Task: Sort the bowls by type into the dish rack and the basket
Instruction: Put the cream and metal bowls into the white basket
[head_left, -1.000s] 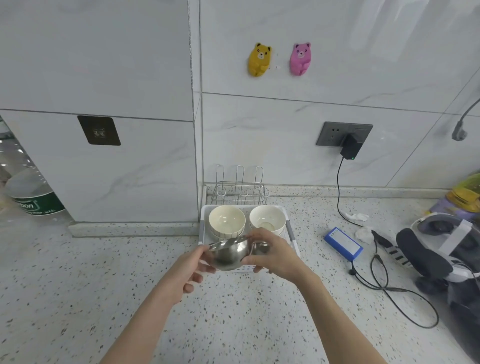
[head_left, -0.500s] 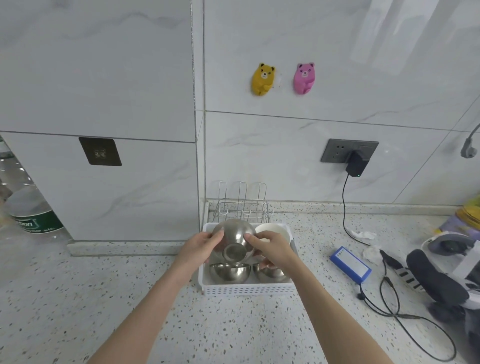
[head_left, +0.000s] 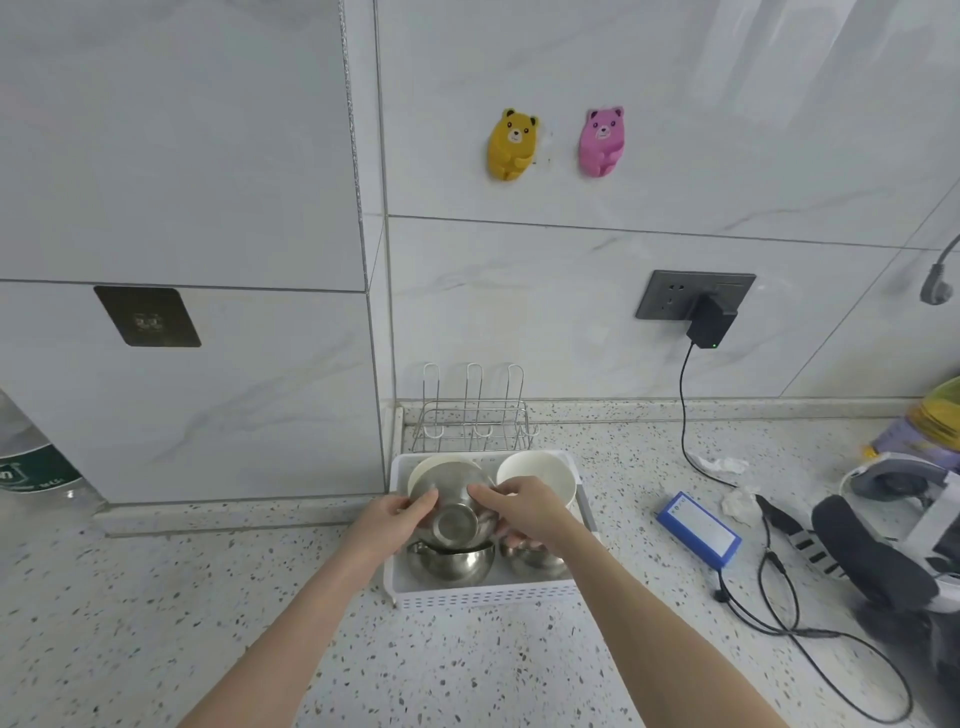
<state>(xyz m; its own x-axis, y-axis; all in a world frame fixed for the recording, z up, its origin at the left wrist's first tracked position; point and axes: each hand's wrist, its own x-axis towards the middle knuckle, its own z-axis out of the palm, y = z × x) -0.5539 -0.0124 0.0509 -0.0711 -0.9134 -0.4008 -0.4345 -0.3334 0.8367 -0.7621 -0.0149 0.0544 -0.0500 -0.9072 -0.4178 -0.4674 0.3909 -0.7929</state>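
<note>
Both my hands hold a steel bowl (head_left: 453, 512) tilted with its base toward me, over the white basket (head_left: 488, 595). My left hand (head_left: 392, 525) grips its left rim, my right hand (head_left: 524, 512) its right rim. Below it in the basket's front sit two more steel bowls, one on the left (head_left: 451, 562) and one on the right (head_left: 532, 558). Two white bowls stand at the basket's back: the right one (head_left: 537, 475) shows fully, the left one (head_left: 423, 470) is mostly hidden. The wire dish rack (head_left: 472, 415) stands behind the basket at the wall.
A blue box (head_left: 697, 529), black cables (head_left: 769, 597) and a headset (head_left: 893, 525) lie to the right on the speckled counter. A charger (head_left: 709, 323) is plugged into the wall socket. A water bottle (head_left: 31, 467) stands far left past the wall corner.
The steel bowl was turned from held level in front of the basket to tilted base-toward-me over it. The camera view shifted downward.
</note>
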